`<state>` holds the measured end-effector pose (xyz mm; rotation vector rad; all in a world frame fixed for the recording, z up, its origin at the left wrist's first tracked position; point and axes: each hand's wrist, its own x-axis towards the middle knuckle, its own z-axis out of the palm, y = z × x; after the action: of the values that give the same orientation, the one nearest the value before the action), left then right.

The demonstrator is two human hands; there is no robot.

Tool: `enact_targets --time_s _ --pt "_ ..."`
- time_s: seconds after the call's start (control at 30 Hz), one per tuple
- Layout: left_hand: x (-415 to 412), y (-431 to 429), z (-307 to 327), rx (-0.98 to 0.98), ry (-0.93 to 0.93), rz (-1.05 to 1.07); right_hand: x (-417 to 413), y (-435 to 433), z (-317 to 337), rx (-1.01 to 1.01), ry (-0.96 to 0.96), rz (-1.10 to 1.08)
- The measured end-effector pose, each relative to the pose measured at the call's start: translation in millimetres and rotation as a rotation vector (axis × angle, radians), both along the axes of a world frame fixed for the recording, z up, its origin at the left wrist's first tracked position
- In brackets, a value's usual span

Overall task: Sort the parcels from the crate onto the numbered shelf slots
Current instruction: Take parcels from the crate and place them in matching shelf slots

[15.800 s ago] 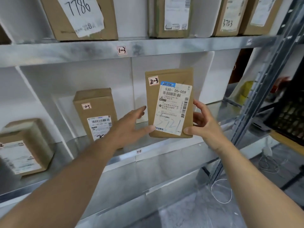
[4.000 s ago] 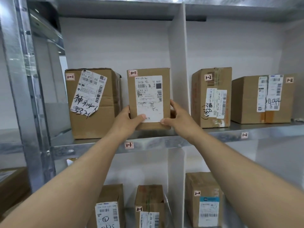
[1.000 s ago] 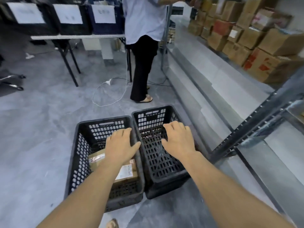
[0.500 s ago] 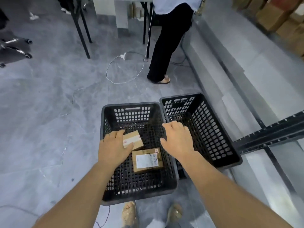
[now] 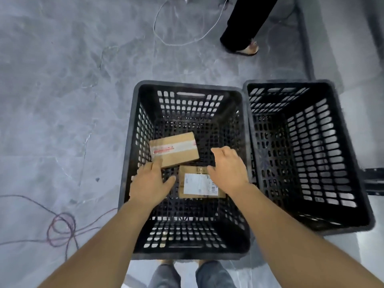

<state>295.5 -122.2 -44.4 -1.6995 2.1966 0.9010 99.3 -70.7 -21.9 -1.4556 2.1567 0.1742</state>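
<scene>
A black slatted crate point(image 5: 187, 88) stands on the floor right below me. Two brown parcels lie on its bottom: a taped parcel point(image 5: 173, 149) at the left and a parcel with a white label point(image 5: 196, 182) in front of it. My left hand point(image 5: 150, 185) reaches down into the crate with loose fingers, its fingertips at the near edge of the taped parcel. My right hand point(image 5: 227, 170) hovers over the right side of the labelled parcel, fingers relaxed. Neither hand grips anything.
A second black crate point(image 5: 351, 152) with nothing in it stands against the first on the right. Another person's leg and sandal point(image 5: 244, 44) are at the top. Cables lie on the grey floor at the top point(image 5: 187, 39) and lower left point(image 5: 60, 227). My feet show below.
My view has tilted down and closer over the crate. Both hands have dropped lower into it, the left toward the taped parcel, the right over the labelled one.
</scene>
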Motion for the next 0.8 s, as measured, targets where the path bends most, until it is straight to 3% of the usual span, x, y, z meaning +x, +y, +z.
enact_targets --time_s 0.23,0.43,0.67,0.8 --pt "-12 -21 -85 0.107 0.072 0.255 -6 -32 -76 0.046 -0.034 0.003" --pt "-23 -31 -149 0.136 0.056 0.396 -2 -47 -152 0.102 -0.189 -0.102" --pt "-25 -38 -183 0.199 0.201 0.596 2 -67 -202 0.163 -0.381 -0.302" --pt "-26 -43 -174 0.246 0.241 0.761 -2 -70 -194 0.112 -0.439 -0.416"
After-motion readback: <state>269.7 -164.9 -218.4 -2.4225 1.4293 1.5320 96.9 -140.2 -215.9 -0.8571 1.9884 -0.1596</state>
